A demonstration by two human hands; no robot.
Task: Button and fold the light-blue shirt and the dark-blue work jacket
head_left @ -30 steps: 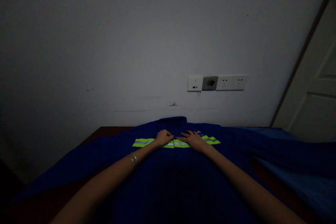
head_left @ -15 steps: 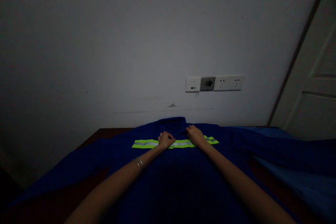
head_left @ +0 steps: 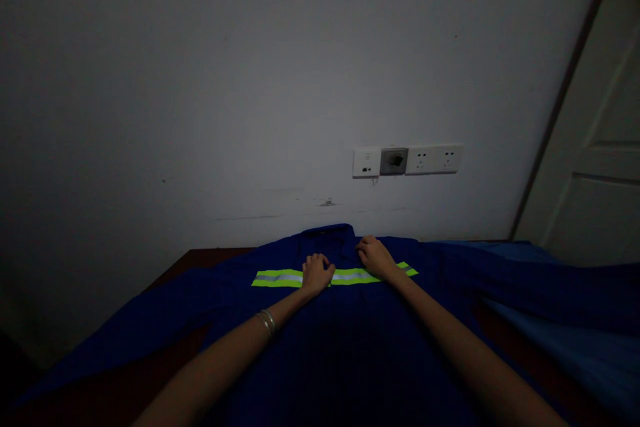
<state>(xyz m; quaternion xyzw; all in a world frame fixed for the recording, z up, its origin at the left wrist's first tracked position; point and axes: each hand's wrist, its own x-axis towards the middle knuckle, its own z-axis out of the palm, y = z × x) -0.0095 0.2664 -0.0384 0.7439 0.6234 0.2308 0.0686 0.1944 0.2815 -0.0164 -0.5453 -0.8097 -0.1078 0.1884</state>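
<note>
A dark blue work jacket point(head_left: 280, 340) lies spread out, front up, its sleeves stretched to both sides and its collar point(head_left: 345, 232) at the wall. A yellow-green band with a silver stripe point(head_left: 275, 278) crosses its chest. My left hand point(head_left: 317, 273), with bracelets at the wrist, is closed at the front opening on the band, thumb and fingers bent onto the cloth. Just below the collar's right side, my right hand point(head_left: 376, 259) has its fingers curled and pinched on the jacket's cloth. The exact bit of cloth under each set of fingertips is hidden.
The jacket rests on a dark reddish table point(head_left: 200, 257) against a pale wall point(head_left: 250, 93). A row of sockets point(head_left: 434, 159) is set in the wall. Lighter blue cloth point(head_left: 575, 347) lies under the right sleeve. A panelled door point(head_left: 605, 167) stands at the right.
My right hand has shifted from lying spread on the band up toward the collar, and its fingers have curled. My left hand has stayed at the front opening, moving slightly right.
</note>
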